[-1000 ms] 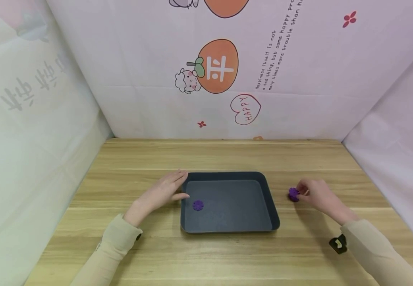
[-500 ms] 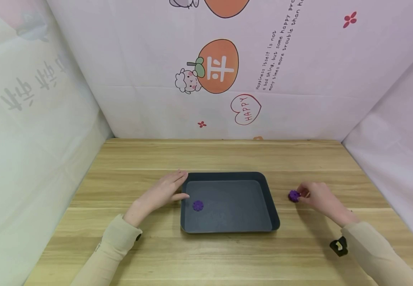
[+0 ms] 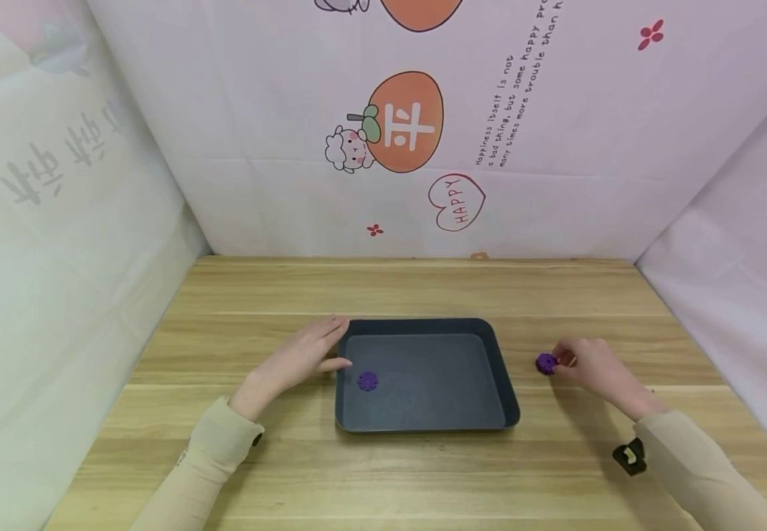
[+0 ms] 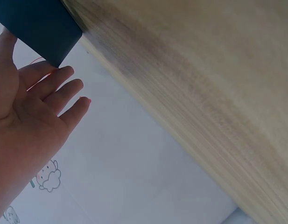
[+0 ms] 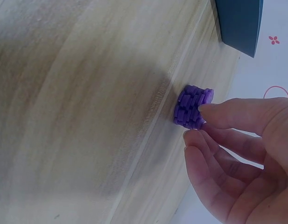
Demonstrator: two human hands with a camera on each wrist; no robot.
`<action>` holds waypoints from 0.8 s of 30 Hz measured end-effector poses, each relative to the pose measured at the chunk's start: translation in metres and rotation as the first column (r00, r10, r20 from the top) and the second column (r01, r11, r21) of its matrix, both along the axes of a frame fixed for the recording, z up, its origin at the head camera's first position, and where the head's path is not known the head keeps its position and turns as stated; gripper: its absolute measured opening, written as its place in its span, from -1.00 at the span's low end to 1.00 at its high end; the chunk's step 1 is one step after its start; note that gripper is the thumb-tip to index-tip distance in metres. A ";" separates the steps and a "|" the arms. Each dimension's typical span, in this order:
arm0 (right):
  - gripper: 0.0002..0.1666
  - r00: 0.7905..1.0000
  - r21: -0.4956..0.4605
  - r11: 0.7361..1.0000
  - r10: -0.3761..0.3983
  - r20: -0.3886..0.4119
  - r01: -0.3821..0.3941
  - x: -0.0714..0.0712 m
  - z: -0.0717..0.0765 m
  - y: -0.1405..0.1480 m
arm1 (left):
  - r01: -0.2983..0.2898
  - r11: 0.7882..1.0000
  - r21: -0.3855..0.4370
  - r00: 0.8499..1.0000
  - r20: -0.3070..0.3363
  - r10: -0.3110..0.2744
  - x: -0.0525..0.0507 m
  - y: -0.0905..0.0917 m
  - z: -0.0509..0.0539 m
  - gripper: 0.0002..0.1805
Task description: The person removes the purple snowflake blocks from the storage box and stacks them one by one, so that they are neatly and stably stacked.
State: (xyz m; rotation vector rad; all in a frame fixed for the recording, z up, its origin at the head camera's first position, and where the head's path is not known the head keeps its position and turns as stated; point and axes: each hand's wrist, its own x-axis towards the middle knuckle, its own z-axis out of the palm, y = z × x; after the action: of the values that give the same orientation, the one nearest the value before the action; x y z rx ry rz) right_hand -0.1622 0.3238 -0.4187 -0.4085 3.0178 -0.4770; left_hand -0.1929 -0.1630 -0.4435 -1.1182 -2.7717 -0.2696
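In the head view, a shallow dark grey tray (image 3: 504, 376) lies flat on the table. Near its left side, one purple notched disc (image 3: 367, 381) sits on the tray floor. My left hand (image 3: 300, 355) rests at the tray's left rim with its fingers fairly straight; the left wrist view shows its fingertips at the tray corner (image 4: 45, 35). Right of the tray stands a small stack of purple notched discs (image 5: 188, 109) on the wood. My right hand (image 3: 597, 375) pinches that stack's upper end between thumb and fingers; how many discs are gripped I cannot tell.
The wooden table (image 3: 423, 479) is bounded by a printed white cloth (image 3: 257, 184) at the back and by plain cloth on both sides. A dark strap piece (image 3: 629, 456) hangs by the right sleeve. Wood separates the tray's right wall from the stack.
My right hand has shifted very slightly right and down at the stack, with the top disc tilting a little. The left hand and tray have stayed put.
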 end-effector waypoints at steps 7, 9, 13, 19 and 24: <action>-0.85 1.000 0.000 1.000 0.001 -0.012 -0.001 0.000 -0.002 0.001 | 0.002 1.000 0.001 1.000 -0.007 -0.002 0.000 0.000 0.001 -0.22; -0.85 1.000 0.002 1.000 0.001 -0.018 -0.001 0.000 -0.002 0.001 | 0.001 1.000 -0.001 1.000 -0.007 -0.001 0.000 0.000 0.000 -0.22; -0.84 1.000 0.000 1.000 0.005 -0.018 -0.005 0.001 -0.002 0.002 | -0.003 1.000 -0.001 1.000 0.002 0.003 0.000 0.000 0.001 -0.21; -0.84 1.000 -0.006 1.000 -0.008 0.002 0.008 0.002 0.000 0.001 | -0.010 1.000 -0.004 1.000 0.009 0.010 0.001 0.000 0.001 -0.22; -0.82 1.000 0.002 1.000 -0.008 0.001 0.008 0.002 0.004 -0.002 | -0.006 1.000 0.003 1.000 -0.004 0.006 0.001 0.000 0.000 -0.23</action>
State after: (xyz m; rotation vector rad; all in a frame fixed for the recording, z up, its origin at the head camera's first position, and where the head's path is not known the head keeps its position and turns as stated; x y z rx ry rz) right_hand -0.1602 0.3218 -0.4146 -0.3956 3.0197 -0.4748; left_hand -0.1918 -0.1631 -0.4430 -1.1083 -2.7694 -0.2707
